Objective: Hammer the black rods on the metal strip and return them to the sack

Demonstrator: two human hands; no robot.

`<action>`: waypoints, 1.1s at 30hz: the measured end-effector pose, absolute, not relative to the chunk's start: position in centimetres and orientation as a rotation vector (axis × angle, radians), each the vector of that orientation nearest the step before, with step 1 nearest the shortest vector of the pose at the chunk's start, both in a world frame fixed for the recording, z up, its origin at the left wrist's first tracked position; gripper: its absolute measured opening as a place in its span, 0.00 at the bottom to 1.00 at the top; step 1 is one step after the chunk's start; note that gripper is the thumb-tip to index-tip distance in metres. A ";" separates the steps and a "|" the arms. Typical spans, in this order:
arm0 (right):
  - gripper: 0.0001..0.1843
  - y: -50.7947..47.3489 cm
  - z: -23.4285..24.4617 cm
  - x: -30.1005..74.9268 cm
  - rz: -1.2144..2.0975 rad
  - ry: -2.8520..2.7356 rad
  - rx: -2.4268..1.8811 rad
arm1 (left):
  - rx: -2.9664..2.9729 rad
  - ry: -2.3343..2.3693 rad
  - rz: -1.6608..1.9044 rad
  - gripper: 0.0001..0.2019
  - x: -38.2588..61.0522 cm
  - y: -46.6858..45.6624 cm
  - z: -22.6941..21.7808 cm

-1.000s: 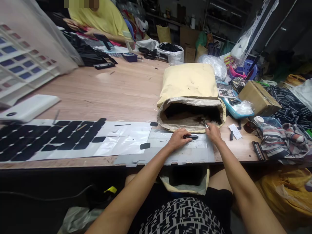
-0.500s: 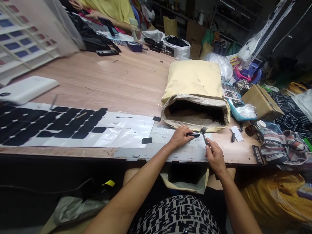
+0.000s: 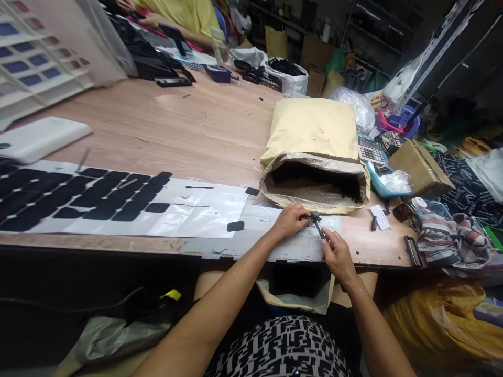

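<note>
The part (image 3: 304,217), small, dark and narrow, lies at the fingertips of the left hand (image 3: 290,222), just above the gray sheet (image 3: 231,248) and in front of the open sack; its finer shape is too small to tell. The tool (image 3: 320,230) has a slim, shiny shaft and a dark, rounded head, which meets the end of the part in this view; whether they touch, I cannot tell. The left hand is closed on the part, knuckles up, its forearm slanting in from the lower left. The right hand (image 3: 338,255) grips the tool's lower end, fingers curled and thumb side inward, the shaft leaning up and to the left.

Right behind the hands lies the sack (image 3: 314,128), pale yellow and plump, its wide mouth edged with rough, wrinkled gray lining. The gray sheet is smooth, with a notched front edge; it meets a glossy white sheet (image 3: 200,209) bearing rows of flat black pads (image 3: 121,196) with rounded corners. The desk (image 3: 165,131) beneath has a wood grain. To the right lie a white card (image 3: 379,217), a brown carton (image 3: 420,170) and a crumpled striped cloth (image 3: 448,238).
</note>
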State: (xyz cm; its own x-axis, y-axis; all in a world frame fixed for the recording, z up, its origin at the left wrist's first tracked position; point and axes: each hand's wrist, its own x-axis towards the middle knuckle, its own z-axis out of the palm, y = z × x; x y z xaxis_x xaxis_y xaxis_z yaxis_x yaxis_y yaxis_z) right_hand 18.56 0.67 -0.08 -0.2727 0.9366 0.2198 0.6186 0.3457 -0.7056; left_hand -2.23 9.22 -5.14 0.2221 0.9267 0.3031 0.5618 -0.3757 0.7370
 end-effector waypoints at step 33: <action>0.22 10.5 -0.6 18.4 0.080 -2.205 -1.833 | 2.369 1.127 0.584 0.07 -3.2 -3.6 -3.3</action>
State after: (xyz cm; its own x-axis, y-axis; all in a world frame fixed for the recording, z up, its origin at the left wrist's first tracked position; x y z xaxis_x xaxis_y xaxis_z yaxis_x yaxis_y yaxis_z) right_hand 18.36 10.54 -0.56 -0.1613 0.9717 0.1727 0.9567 0.1969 -0.2143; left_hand -3.23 -3.59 -3.33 0.5768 0.7970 0.1794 0.6063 -0.5648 0.5598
